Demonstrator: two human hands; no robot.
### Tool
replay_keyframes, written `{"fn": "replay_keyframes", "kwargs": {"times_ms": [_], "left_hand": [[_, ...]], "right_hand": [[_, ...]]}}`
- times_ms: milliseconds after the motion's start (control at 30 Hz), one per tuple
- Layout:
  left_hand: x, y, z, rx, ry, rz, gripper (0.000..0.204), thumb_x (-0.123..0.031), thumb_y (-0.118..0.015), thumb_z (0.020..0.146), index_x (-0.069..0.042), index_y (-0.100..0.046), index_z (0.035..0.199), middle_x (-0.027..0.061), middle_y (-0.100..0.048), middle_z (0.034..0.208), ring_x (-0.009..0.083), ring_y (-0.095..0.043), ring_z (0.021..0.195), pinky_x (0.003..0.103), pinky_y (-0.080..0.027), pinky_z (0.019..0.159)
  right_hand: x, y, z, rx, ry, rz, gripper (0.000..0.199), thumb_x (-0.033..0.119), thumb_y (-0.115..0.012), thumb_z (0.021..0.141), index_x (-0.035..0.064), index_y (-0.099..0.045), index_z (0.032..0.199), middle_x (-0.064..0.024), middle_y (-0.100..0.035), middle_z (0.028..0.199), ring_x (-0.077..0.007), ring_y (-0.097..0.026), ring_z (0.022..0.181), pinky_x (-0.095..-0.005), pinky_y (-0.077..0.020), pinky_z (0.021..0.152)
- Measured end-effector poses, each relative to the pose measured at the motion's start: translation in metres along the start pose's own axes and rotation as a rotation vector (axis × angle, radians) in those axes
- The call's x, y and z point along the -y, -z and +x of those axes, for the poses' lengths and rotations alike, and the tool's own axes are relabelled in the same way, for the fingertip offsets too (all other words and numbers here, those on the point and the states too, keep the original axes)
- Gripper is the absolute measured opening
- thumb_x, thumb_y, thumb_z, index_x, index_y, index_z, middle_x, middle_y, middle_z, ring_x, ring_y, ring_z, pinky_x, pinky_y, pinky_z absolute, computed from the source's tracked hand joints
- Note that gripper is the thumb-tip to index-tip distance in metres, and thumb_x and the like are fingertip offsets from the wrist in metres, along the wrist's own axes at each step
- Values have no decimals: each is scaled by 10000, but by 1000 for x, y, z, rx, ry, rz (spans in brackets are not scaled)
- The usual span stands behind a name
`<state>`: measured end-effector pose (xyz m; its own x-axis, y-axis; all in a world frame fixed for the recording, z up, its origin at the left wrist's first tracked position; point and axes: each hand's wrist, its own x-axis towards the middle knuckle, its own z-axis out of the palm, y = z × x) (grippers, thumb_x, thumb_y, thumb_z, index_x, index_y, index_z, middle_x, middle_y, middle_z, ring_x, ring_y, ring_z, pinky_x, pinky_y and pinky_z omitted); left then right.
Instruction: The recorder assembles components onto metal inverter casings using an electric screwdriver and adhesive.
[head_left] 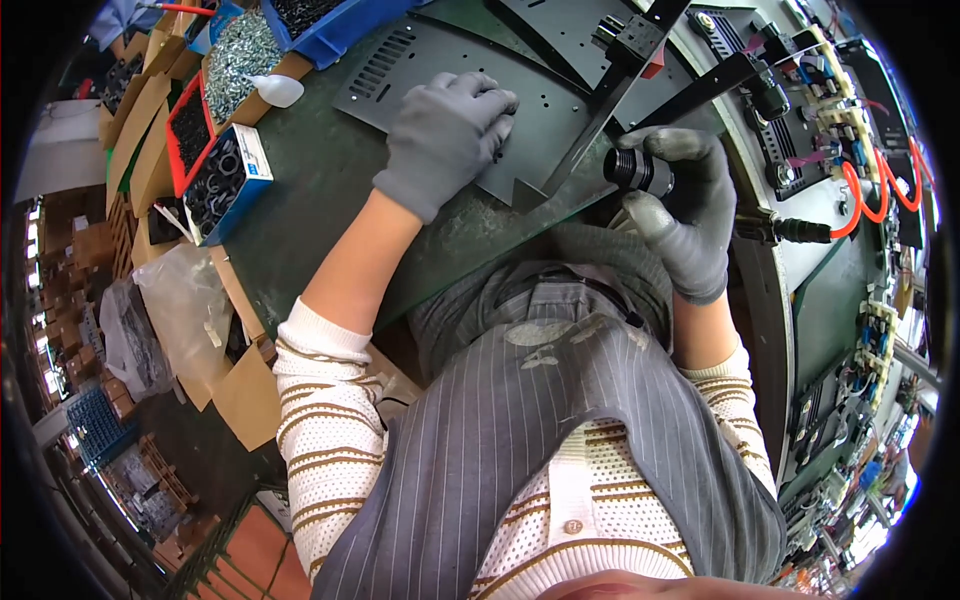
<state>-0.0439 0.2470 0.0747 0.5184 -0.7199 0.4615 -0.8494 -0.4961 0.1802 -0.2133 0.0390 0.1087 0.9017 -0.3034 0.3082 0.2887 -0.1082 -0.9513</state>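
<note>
A black metal panel (545,130) with slots and small holes lies on the dark green tabletop (345,190). On it rests my left hand (445,140) in a grey glove, its fingers curled down and pressed together near some holes. Whatever they pinch, if anything, is hidden under them. My right hand (695,205), also gloved in grey, is raised at the table's near edge. Between its thumb and fingers it grips a short black ribbed cylinder (640,172). Just beyond stands a black upright bar (605,105) with a block fixed on it.
At the far left are silver screws (243,65), a blue bin (335,32), a red bin (190,125), a box of black rings (220,185) and a white squeeze bottle (275,90). Rightward, a black tool (785,228) joins an orange coiled hose (880,190) beside a line of assemblies.
</note>
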Motion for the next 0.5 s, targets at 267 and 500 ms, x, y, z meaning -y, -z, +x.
{"fn": "replay_keyframes", "kwargs": {"times_ms": [267, 500], "left_hand": [[-20, 10, 10, -47, 467, -671, 165, -213, -733, 886, -109, -762, 1010, 68, -729, 1054, 234, -688, 979, 351, -541, 870], [-66, 77, -4, -139, 396, -1623, 226, -96, -663, 978, 53, -681, 1146, 102, -709, 1132, 130, -670, 1025, 266, -548, 916]], "right_hand": [[33, -14, 15, -21, 374, -430, 470, 110, -851, 653, 48, -616, 1055, -122, -691, 1025, -271, -683, 957, -357, -550, 847], [40, -28, 18, -51, 525, -463, 481, 136, -892, 641, 55, -637, 1041, -106, -704, 996, -274, -694, 929, -361, -566, 803]]}}
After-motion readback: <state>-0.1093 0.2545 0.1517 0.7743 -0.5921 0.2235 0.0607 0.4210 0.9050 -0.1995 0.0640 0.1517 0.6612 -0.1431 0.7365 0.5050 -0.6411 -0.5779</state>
